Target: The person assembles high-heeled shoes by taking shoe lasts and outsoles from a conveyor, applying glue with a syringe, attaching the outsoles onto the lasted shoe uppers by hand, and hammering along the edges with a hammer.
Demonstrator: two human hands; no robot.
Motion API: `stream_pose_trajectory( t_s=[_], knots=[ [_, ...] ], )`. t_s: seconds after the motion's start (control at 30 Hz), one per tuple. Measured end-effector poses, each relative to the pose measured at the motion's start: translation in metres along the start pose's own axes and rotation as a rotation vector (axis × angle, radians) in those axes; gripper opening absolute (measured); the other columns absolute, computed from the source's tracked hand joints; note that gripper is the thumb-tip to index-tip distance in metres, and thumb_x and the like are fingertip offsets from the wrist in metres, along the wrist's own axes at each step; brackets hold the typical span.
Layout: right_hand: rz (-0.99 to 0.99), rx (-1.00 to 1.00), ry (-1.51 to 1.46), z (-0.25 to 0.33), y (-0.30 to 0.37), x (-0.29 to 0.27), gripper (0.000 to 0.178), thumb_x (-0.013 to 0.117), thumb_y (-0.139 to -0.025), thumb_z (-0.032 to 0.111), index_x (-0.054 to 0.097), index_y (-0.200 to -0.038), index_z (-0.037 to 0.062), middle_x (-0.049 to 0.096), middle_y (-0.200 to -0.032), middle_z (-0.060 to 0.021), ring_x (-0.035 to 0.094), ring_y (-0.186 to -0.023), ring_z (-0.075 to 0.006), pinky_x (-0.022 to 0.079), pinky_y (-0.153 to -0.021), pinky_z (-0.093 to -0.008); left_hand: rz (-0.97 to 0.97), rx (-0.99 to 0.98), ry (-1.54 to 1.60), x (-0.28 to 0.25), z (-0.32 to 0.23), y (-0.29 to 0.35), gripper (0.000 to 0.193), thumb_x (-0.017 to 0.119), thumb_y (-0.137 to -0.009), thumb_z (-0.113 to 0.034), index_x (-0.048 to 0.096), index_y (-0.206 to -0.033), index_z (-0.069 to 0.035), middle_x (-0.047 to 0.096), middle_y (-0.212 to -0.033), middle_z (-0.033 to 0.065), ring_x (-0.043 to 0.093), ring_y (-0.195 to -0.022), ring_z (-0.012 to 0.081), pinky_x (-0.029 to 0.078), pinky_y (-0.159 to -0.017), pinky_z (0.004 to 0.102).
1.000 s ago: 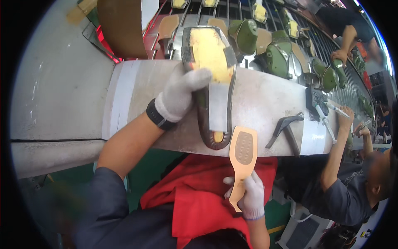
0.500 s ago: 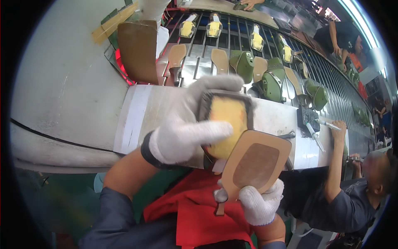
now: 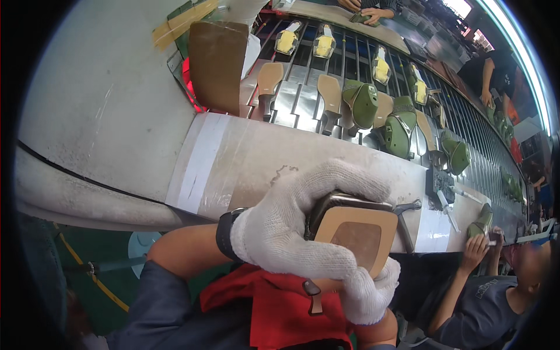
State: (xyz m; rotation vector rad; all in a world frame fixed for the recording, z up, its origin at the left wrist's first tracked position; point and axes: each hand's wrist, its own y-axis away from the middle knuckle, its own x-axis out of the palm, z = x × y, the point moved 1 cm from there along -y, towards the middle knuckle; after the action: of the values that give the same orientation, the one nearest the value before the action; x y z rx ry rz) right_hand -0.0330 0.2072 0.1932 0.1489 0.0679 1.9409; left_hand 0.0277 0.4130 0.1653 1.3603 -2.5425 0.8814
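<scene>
My white-gloved left hand (image 3: 286,227) is wrapped round a dark square-toed shoe (image 3: 318,213), fingers over its toe end and thumb across the sole. A tan high-heeled shoe sole (image 3: 380,226), with a brown patch in its middle, lies against the shoe's underside, covering it. Its heel (image 3: 315,297), dark at the tip, points down in front of my red apron. My right hand (image 3: 368,294), also gloved, is closed on the sole's narrower rear part; its fingertips are partly hidden.
A hammer (image 3: 405,224) and a black block (image 3: 440,181) with a white brush lie on the bench. Behind, a roller conveyor carries tan soles (image 3: 329,93), green shoes (image 3: 400,125) and shoes with yellow bottoms (image 3: 287,39). A co-worker (image 3: 484,291) handles a green shoe at right.
The sole, held apart before, now rests against the shoe's bottom and hides its yellow face. My left hand has moved right and down, its thumb onto the sole. The view has shifted somewhat.
</scene>
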Motion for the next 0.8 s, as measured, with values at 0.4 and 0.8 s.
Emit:
stream_pose_trajectory(
  t_s=[0.4,0.8],
  knots=[
    [0.025,0.026,0.12,0.0,0.006,-0.002,0.034,0.059,-0.1,0.009,0.078,-0.116,-0.015,0.084,-0.092,-0.0179,0.079,-0.076,-0.0171,0.065,-0.069,-0.0302,-0.019,0.011,-0.058,0.008,-0.002,0.001,0.075,0.089,-0.089,-0.023,0.054,-0.148,0.007,0.066,-0.147,0.0301,0.07,-0.133,0.0337,0.057,-0.113,0.049],
    [0.023,-0.106,-0.054,-0.014,0.011,0.001,0.022,0.067,-0.101,0.006,0.081,-0.106,-0.0105,0.084,-0.093,-0.0149,0.077,-0.076,-0.0142,0.063,-0.069,-0.0294,-0.022,0.043,-0.098,0.011,-0.017,0.003,0.053,0.042,-0.116,-0.035,0.063,-0.137,0.008,0.069,-0.141,0.0328,0.071,-0.13,0.0368,0.056,-0.114,0.0511]
  ],
)
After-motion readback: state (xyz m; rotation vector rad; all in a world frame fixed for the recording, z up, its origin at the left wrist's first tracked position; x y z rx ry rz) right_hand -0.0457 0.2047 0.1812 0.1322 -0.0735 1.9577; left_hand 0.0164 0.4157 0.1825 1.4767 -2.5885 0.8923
